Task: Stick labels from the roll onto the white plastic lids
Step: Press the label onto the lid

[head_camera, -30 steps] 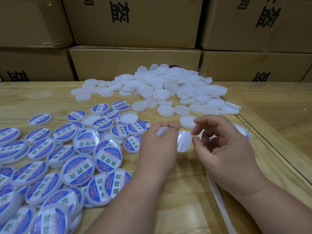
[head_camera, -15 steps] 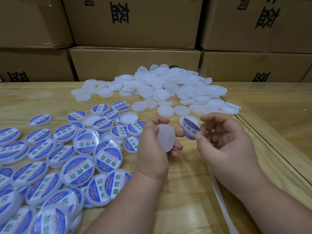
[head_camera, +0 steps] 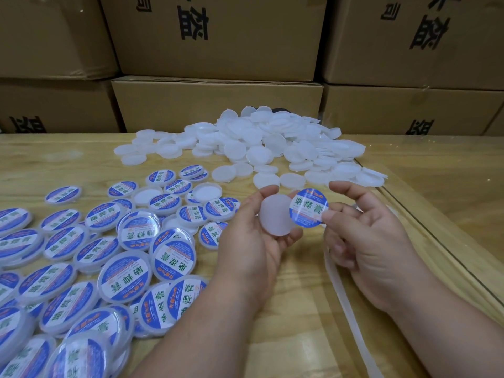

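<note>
My left hand (head_camera: 253, 241) holds a plain white plastic lid (head_camera: 275, 215) between thumb and fingers, its flat face turned up. My right hand (head_camera: 365, 241) pinches a round blue and white label (head_camera: 308, 207) by its right edge, printed face toward me. The label's left edge overlaps the lid's right rim. A white backing strip (head_camera: 346, 304) trails from under my right hand toward the table's near edge. The roll itself is out of sight.
A heap of bare white lids (head_camera: 272, 148) lies at the back of the wooden table (head_camera: 294, 336). Several labelled lids (head_camera: 122, 268) are spread over the left. Stacked cardboard boxes (head_camera: 218, 105) wall off the far side. A glass sheet's edge (head_camera: 436, 233) runs down the right.
My left hand turned the lid face up and raised it. My right hand peeled the label free, flipped its printed side toward me and brought it against the lid's right rim.
</note>
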{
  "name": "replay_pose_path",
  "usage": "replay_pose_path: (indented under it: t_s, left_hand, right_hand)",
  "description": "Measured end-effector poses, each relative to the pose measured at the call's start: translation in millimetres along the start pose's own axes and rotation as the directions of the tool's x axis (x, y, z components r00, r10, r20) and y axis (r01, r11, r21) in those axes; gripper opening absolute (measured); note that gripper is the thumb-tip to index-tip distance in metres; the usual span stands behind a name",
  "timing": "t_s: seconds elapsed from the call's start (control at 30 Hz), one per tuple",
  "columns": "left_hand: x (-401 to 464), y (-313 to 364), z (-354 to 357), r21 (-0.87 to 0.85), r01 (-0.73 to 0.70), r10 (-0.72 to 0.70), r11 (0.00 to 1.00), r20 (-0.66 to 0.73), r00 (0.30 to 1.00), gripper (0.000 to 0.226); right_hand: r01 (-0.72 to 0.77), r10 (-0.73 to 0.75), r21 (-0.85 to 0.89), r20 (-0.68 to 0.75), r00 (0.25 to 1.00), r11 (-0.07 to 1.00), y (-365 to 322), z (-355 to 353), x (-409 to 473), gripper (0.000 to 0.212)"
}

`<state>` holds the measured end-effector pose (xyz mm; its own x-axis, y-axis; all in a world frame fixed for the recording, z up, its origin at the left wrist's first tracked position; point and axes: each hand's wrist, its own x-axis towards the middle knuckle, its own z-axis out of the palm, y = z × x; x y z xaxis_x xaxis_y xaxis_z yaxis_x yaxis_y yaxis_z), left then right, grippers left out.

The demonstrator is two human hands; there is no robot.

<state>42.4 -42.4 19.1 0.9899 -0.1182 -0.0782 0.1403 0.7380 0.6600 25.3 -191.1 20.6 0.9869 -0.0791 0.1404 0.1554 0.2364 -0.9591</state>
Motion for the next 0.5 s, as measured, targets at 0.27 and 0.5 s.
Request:
replay_pose_path:
  t_s: [0.27, 0.5]
  left_hand:
    - [-4.1, -3.6, 1.7, 0.044, 0.038, -0.04, 0.998, 0.059, 0.997, 0.026]
    - [-0.8, -5.1, -4.8, 0.072, 0.016, -0.026, 0.997, 0.136, 0.99, 0.028]
  right_hand:
    - [-0.033, 0.036, -0.06, 0.063, 0.997, 0.998, -3.9, 7.6, -3.7, 0.044]
    - [-0.036, 0.039, -0.08, 0.033, 0.999, 0.996, -1.5, 9.6, -5.9, 0.037]
